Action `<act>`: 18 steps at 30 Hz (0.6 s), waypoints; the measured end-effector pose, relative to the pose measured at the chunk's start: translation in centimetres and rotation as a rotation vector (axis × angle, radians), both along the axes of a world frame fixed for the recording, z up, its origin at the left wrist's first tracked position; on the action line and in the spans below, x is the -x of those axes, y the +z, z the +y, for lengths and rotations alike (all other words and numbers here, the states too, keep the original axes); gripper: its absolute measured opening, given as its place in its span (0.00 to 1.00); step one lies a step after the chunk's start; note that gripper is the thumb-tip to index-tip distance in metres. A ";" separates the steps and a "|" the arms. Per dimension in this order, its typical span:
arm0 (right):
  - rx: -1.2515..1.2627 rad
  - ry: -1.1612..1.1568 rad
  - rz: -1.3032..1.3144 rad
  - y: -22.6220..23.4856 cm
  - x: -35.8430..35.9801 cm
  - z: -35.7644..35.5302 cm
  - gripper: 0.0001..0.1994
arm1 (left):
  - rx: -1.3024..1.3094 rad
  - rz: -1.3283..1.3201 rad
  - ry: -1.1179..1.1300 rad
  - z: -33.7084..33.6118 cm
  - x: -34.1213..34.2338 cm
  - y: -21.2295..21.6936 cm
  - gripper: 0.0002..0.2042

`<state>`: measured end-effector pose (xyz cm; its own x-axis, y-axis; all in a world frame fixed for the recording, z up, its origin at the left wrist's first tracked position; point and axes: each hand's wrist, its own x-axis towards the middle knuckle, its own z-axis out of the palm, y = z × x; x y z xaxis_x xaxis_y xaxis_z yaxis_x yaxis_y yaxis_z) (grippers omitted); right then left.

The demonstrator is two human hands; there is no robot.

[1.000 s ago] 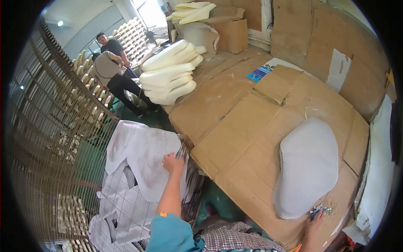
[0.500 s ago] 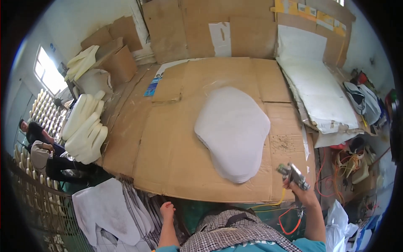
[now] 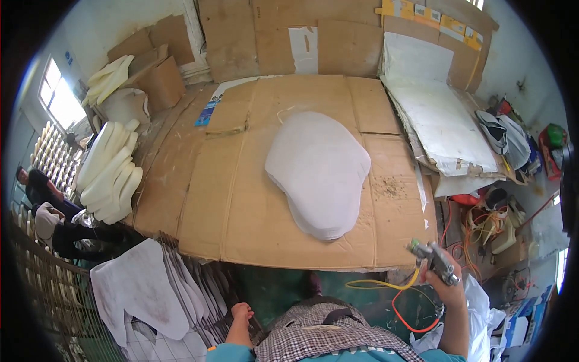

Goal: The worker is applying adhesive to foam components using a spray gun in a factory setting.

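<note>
My right hand [image 3: 445, 282] is wrapped round a metal spray gun [image 3: 435, 262], held to the right of the table's front edge. Yellow and orange hoses [image 3: 412, 329] hang below it. On the cardboard-covered table [image 3: 208, 208] lies a grey seat-shaped cushion [image 3: 318, 175], wide at the far end and narrower toward me. The gun is apart from it, pointing toward the table. My left hand [image 3: 242, 311] hangs low before the front edge with its fingers curled in and nothing visible in them.
Grey pads [image 3: 145, 289] stand on a rack at the lower left. Cream foam pieces [image 3: 110, 175] are piled on the table's left side. White sheets [image 3: 431, 117] cover the right side. Tangled hoses [image 3: 485, 223] lie lower right. A person [image 3: 45, 193] is at far left.
The view has shifted, with the table higher and farther from me, and more green floor and a foot showing. The spray gun has moved off the table's right front corner, still held.
</note>
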<state>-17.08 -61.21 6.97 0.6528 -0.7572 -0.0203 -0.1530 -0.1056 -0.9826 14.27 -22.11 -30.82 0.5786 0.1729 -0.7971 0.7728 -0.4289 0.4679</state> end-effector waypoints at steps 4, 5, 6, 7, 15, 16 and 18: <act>-0.051 0.114 -0.017 0.0 0.5 1.4 0.24 | 0.021 0.028 -0.041 -0.1 0.2 -0.2 0.07; -0.070 0.096 -0.040 0.2 -0.1 1.4 0.23 | 0.031 0.029 -0.047 -0.4 0.3 -0.2 0.07; -0.090 0.077 -0.063 0.5 -0.8 1.5 0.23 | 0.032 0.030 -0.047 -0.7 0.4 -0.2 0.07; -0.078 0.048 -0.126 0.6 -1.9 1.4 0.21 | 0.048 0.013 -0.024 -1.3 0.6 0.2 0.06; 0.031 -0.197 -0.120 0.0 -1.4 -1.3 0.24 | 0.093 -0.056 -0.172 -4.9 -0.9 2.4 0.08; 0.028 -0.198 -0.118 0.1 -0.7 -1.5 0.24 | 0.114 -0.118 -0.163 -5.9 -1.3 3.5 0.08; 0.029 -0.104 -0.033 0.1 0.9 -1.6 0.24 | 0.163 -0.220 -0.199 -8.6 -2.5 5.7 0.07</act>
